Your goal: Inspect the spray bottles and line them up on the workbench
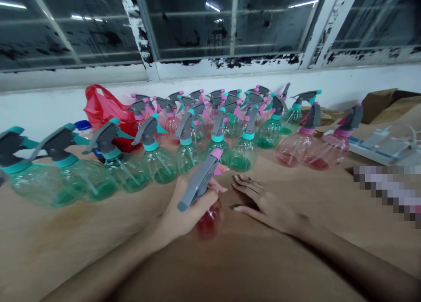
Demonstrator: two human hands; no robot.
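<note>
My left hand (186, 201) is wrapped round the neck of a pink spray bottle (209, 223), its grey trigger head and pink nozzle showing above the fingers. The bottle's lower part is see-through pinkish red. To its right, my right hand (263, 201) lies palm down on the brown table (131, 249), fingers stretched out and holding nothing. Just beyond the hands stands a row of green spray bottles (241, 155) with grey heads and teal collars. Two more pink spray bottles (294, 148) stand farther right, beyond my right hand.
Behind the front row, several pink and green spray bottles (173, 122) crowd toward the wall. A red plastic bag (105, 109) sits at the back left. On the right are an open cardboard box (391, 102), a white power strip (384, 146) and a blurred-out patch.
</note>
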